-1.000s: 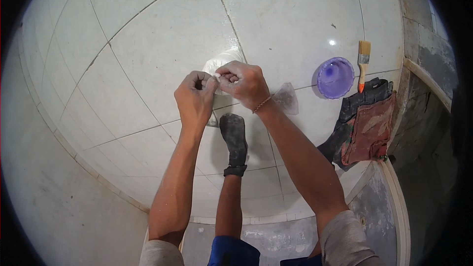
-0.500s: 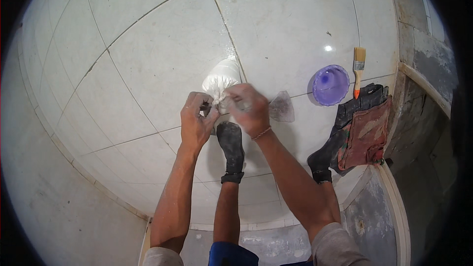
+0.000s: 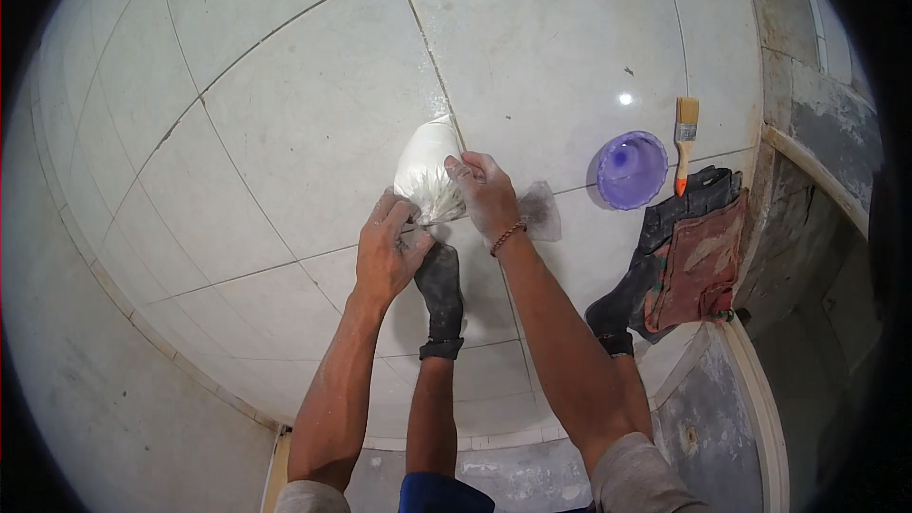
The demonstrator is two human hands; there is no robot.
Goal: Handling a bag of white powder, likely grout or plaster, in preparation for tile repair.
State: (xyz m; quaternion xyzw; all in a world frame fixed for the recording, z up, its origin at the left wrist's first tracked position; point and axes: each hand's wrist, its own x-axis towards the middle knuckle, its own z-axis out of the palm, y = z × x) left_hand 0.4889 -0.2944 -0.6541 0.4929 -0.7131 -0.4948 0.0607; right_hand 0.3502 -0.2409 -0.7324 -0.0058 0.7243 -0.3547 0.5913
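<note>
Head view: saw a white bag [image 3: 425, 160] lying on the tile floor [image 3: 285, 114], gathered neck turned toward the wearer. Pinched that neck between thumb and fingers of the left hand [image 3: 385, 243]; set the right hand [image 3: 490, 198], with a bracelet [image 3: 507, 237] at its wrist, against the bag's right side. Could not tell whether closed on it or only touching. Had the left foot [image 3: 439, 293], in a black sock, close in the way, just below the neck. Found a clear wrap [image 3: 542, 213] flat just beside the right wrist. Farther right, saw a purple bowl [image 3: 632, 171], a brush [image 3: 685, 144] beside it, bristles pointing away, and a red cloth [image 3: 699, 261] over a black cloth [image 3: 665, 222] near the right foot [image 3: 606, 313]. Could not read the brush's handle: too small to tell.
</note>
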